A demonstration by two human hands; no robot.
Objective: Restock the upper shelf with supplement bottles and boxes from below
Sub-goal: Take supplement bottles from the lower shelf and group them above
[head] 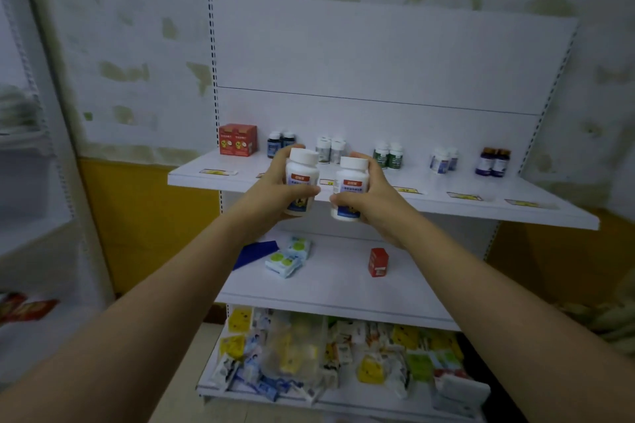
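My left hand [275,187] grips a white supplement bottle [302,172] with a white cap and a red and blue label. My right hand [372,194] grips a matching white bottle [349,182] beside it. Both bottles are upright, raised in front of the front edge of the upper shelf [446,208]. On that shelf stand two red boxes [237,139], dark blue bottles [281,141], white bottles [330,148], green-labelled bottles [388,154], pale blue-labelled bottles [443,159] and dark purple bottles [493,161].
The middle shelf [336,282] holds a small red box [378,262], white and green packets [288,256] and a blue sheet [256,252]. The bottom shelf [360,402] is crowded with several mixed packets. Another white shelving unit [37,182] stands at the left.
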